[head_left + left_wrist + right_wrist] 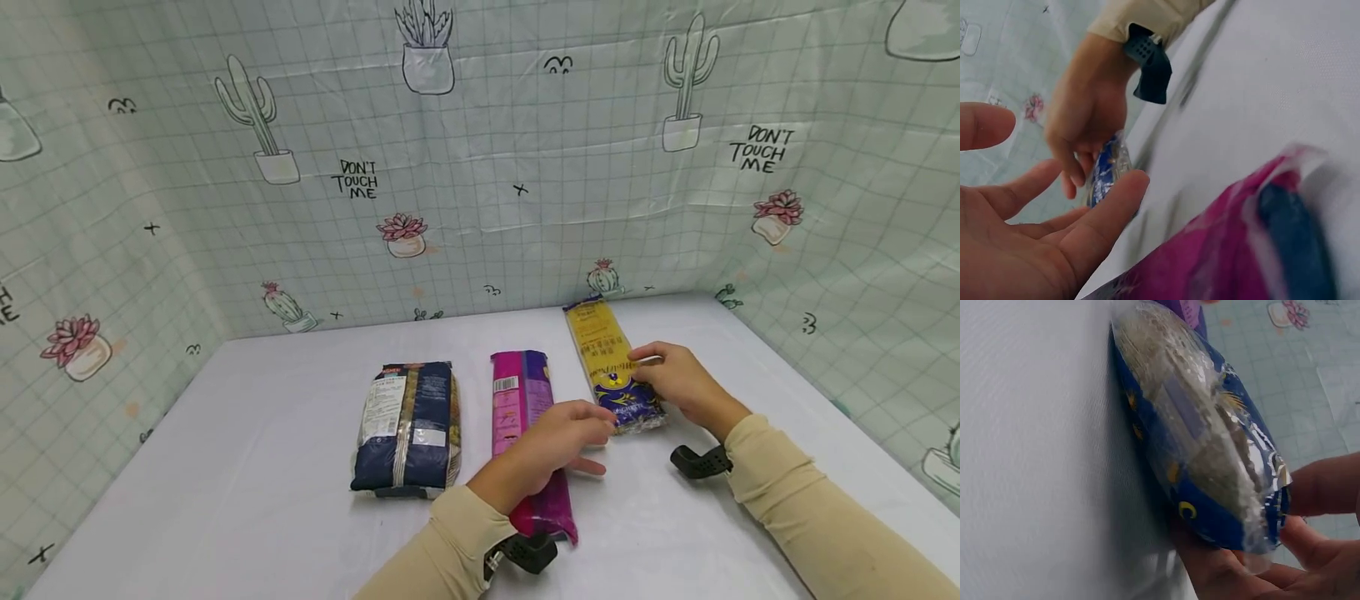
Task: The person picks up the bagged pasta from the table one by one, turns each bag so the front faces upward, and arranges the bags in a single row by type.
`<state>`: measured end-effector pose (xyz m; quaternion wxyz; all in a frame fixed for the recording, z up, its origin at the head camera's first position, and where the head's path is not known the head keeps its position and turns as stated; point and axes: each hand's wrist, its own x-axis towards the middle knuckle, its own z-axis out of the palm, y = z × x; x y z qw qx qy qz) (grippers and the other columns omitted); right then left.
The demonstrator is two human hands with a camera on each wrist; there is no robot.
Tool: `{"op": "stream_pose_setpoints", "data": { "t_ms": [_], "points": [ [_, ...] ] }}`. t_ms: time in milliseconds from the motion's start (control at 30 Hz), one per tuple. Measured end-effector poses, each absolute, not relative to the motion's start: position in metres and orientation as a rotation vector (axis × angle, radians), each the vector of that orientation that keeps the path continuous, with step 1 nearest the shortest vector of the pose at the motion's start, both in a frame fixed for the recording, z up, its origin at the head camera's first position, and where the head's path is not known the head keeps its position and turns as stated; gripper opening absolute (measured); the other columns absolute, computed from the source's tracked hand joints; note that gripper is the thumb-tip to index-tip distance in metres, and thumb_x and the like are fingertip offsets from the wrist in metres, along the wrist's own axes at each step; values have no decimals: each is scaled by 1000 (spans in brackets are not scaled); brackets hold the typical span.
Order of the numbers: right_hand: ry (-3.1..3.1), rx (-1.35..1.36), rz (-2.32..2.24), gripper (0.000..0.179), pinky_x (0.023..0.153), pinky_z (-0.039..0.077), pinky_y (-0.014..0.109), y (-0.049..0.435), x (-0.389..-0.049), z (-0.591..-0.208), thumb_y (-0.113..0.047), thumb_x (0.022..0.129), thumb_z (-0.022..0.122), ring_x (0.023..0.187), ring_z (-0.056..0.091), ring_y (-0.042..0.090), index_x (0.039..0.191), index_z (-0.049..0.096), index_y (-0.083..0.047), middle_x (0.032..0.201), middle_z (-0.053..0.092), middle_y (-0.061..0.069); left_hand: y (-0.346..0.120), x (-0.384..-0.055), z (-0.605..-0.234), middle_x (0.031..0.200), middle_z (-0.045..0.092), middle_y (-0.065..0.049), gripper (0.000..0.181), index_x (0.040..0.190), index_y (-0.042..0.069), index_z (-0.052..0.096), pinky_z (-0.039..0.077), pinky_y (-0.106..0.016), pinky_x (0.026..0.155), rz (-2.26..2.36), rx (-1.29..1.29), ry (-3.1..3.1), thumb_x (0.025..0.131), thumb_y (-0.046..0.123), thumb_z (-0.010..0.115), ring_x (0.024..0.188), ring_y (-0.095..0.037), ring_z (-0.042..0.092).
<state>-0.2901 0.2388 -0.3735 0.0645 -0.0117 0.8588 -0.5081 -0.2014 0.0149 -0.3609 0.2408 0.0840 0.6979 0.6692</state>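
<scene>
A long yellow and blue packet of spaghetti (600, 346) lies at the right of the table, its clear, crinkled end toward me. My right hand (678, 383) grips the right edge of that end, fingers bent round it. In the right wrist view the spaghetti packet (1191, 425) shows its end close up, fingers (1322, 487) at its side. My left hand (558, 442) hovers over a long pink and purple packet (521, 392), fingers spread and holding nothing. Its fingertips reach toward the spaghetti packet's near end. The left hand hides the pink packet's middle.
A plump navy bag (412, 433) with a white label stands left of the pink packet, on the white table (285, 467). A cactus-print curtain (480, 167) rises behind and at both sides. Each wrist wears a black camera mount (701, 462).
</scene>
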Motion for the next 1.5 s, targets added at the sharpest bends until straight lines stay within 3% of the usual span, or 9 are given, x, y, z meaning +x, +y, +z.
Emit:
{"op": "stream_pose_setpoints", "data": {
  "t_ms": [333,500,600,767,933,1267,1500],
  "points": [
    [2756,75,-1350,42,76,50,34,233,-286,-365,-27,100,51,101,55,29,127,58,5,125,59,24,-15,-214,-356,131,62,-13,31,124,3,64,58,-37,84,1853,290,2003,101,22,59,113,-24,64],
    [2784,112,-1508,43,81,54,34,232,-283,-362,-27,103,48,110,58,33,130,56,6,130,56,25,-22,-214,-349,125,64,-7,28,123,9,66,56,-37,88,1784,297,2111,101,25,60,113,-25,64],
    [2712,103,-1643,43,78,57,31,230,-281,-362,-25,103,47,106,63,28,131,54,7,129,56,24,-25,-214,-346,122,65,-2,27,122,13,66,53,-40,94,1726,322,2181,101,29,60,112,-26,64],
    [2566,2,-1734,39,72,58,29,221,-278,-367,-21,103,48,90,67,18,130,54,7,121,62,22,-34,-214,-345,118,66,0,28,122,13,66,51,-43,97,1688,335,2237,101,30,60,111,-24,65],
    [2454,-156,-1740,35,69,59,35,204,-272,-371,-14,102,49,83,70,21,126,54,10,109,66,24,-44,-214,-348,114,67,-1,28,121,10,66,52,-42,96,1688,370,2260,100,28,61,108,-22,65],
    [2264,-278,-1664,33,70,60,42,178,-259,-371,-11,103,49,87,72,28,126,52,12,111,66,24,-58,-218,-345,109,68,0,32,126,9,66,53,-42,90,1569,342,2445,102,29,58,101,-18,64],
    [2232,-373,-1601,36,69,60,43,167,-252,-376,-12,101,52,87,72,31,129,53,11,116,66,23,-62,-221,-348,119,66,-5,31,126,9,66,51,-44,94,1417,362,2581,102,28,59,109,-21,61]
  ]
}}
